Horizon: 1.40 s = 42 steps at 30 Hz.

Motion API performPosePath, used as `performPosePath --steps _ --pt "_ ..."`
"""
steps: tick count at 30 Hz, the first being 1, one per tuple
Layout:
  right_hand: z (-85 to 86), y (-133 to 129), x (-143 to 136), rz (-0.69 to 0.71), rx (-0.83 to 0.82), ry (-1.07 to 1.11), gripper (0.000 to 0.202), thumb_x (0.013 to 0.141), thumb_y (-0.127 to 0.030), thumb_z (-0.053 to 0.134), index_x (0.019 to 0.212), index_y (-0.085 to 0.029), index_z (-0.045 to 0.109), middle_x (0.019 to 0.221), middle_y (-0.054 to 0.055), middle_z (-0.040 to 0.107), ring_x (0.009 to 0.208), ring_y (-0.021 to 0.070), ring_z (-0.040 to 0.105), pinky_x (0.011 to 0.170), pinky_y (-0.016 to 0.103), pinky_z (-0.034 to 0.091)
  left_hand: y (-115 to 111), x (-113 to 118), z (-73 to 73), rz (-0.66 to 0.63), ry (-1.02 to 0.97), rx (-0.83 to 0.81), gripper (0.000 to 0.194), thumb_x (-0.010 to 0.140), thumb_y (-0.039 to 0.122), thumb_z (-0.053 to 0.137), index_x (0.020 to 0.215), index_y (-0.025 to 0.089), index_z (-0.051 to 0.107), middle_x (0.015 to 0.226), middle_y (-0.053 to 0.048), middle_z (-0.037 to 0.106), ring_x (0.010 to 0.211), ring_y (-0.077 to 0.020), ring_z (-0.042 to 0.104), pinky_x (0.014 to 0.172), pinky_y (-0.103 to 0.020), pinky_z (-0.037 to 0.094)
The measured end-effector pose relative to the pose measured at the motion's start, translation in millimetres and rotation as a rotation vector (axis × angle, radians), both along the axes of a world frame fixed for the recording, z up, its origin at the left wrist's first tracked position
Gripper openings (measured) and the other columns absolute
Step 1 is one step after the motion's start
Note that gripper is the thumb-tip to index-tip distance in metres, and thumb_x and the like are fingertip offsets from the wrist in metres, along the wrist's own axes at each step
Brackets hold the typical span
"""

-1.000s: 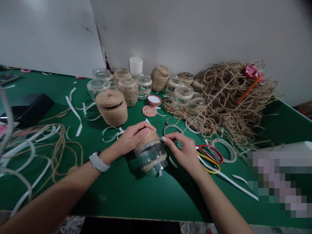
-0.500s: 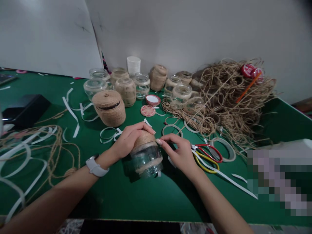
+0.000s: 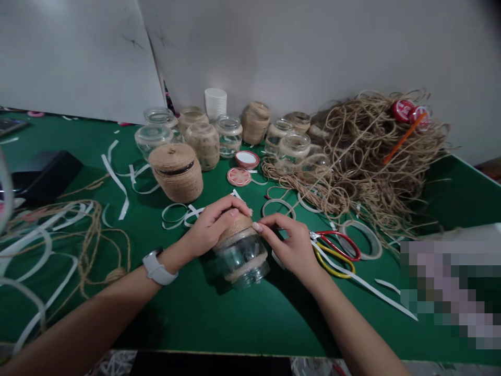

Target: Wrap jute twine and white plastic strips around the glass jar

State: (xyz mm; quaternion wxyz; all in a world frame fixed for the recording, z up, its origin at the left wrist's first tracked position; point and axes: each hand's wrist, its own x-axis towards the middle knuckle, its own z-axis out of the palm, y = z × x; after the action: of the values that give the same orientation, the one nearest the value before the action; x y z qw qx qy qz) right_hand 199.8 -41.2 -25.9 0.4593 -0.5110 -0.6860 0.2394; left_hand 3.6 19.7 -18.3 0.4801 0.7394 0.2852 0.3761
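A glass jar [image 3: 242, 256] is tipped with its threaded mouth toward the front edge, and twine [image 3: 239, 228] is wound round its far end. My left hand [image 3: 213, 224] is closed over the wrapped end, gripping the jar. At the jar's right side, my right hand [image 3: 287, 237] pinches with thumb and forefinger at the edge of the wound twine; whatever lies between the fingertips is too small to make out. Just right of this hand lie scissors [image 3: 340, 253] with red and yellow handles.
Behind stand a twine-covered pot [image 3: 178, 177], several glass jars [image 3: 293, 149] and stacked white cups [image 3: 215, 104]. A twine heap [image 3: 376, 156] fills the back right. Jar lids [image 3: 239, 176], a tape roll [image 3: 371, 240] and white strips [image 3: 117, 183] lie on the green table [image 3: 195, 318].
The jar and my left hand have shifted slightly to the right. My right hand stays at the twine's edge in nearly the same pinch.
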Motion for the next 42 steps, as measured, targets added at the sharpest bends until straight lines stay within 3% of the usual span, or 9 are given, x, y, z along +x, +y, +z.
performPosePath --steps 4,7,12,23,29,33,42 --pt "1.3 -0.5 -0.2 0.006 0.001 0.010 0.013 0.089 -0.027 0.067 0.079 -0.021 0.071 0.074 0.001 0.073 0.065 0.0147 0.066 0.063 0.026 0.052 3.8 -1.9 6.0 -0.092 0.086 -0.040 0.029 0.093 0.025 0.042 0.102 0.017 0.068 0.106 -0.005 0.070 0.103 -0.0231 0.063 0.096 -0.034 0.045" --pt "0.7 -1.2 -0.2 0.011 0.015 -0.011 0.013 0.090 -0.028 0.066 0.080 -0.021 0.071 0.075 0.001 0.073 0.067 0.0149 0.066 0.065 0.026 0.052 4.2 -2.3 9.6 -0.120 0.139 -0.057 0.034 0.094 0.032 0.041 0.103 0.017 0.070 0.107 -0.006 0.072 0.101 -0.0242 0.064 0.094 -0.036 0.046" --pt "-0.3 -1.4 0.9 0.010 0.025 -0.043 0.011 0.091 -0.028 0.065 0.083 -0.022 0.071 0.078 0.002 0.074 0.070 0.0162 0.067 0.068 0.028 0.053 2.4 -2.1 11.5 -0.115 0.173 -0.100 0.033 0.082 0.044 0.064 0.100 0.016 0.069 0.100 -0.006 0.070 0.092 -0.0246 0.066 0.083 -0.034 0.049" --pt "-0.2 2.0 9.3 -0.083 0.085 -0.074 0.010 0.090 -0.025 0.065 0.083 -0.022 0.070 0.080 0.003 0.074 0.076 0.0188 0.068 0.074 0.031 0.052 1.0 -3.8 6.9 -0.041 0.079 -0.004 0.026 0.084 0.035 0.056 0.097 0.016 0.067 0.100 -0.007 0.069 0.098 -0.0259 0.064 0.091 -0.039 0.047" --pt "3.0 0.5 5.2 -0.053 0.068 -0.069 0.012 0.090 -0.025 0.066 0.078 -0.022 0.068 0.075 0.001 0.072 0.071 0.0173 0.066 0.069 0.029 0.051 5.1 -3.9 17.1 -0.107 0.159 -0.022 0.017 0.079 0.028 0.056 0.090 0.018 0.063 0.098 -0.006 0.068 0.097 -0.0252 0.065 0.092 -0.041 0.048" --pt "3.4 -0.5 4.1 -0.024 0.075 -0.077 0.012 0.091 -0.026 0.064 0.080 -0.023 0.068 0.076 0.002 0.072 0.072 0.0177 0.065 0.071 0.031 0.052 4.3 -4.5 17.1 -0.063 0.156 -0.011 0.014 0.081 0.029 0.059 0.089 0.018 0.062 0.098 -0.007 0.069 0.096 -0.0251 0.066 0.091 -0.041 0.049" --pt "2.5 -1.2 5.1 -0.010 0.108 -0.047 0.008 0.090 -0.025 0.067 0.082 -0.023 0.067 0.077 0.001 0.071 0.073 0.0173 0.065 0.071 0.031 0.050 5.5 -8.5 16.5 -0.114 0.261 -0.043 0.035 0.084 0.046 0.062 0.105 0.018 0.068 0.107 -0.006 0.072 0.099 -0.0262 0.067 0.091 -0.038 0.049"
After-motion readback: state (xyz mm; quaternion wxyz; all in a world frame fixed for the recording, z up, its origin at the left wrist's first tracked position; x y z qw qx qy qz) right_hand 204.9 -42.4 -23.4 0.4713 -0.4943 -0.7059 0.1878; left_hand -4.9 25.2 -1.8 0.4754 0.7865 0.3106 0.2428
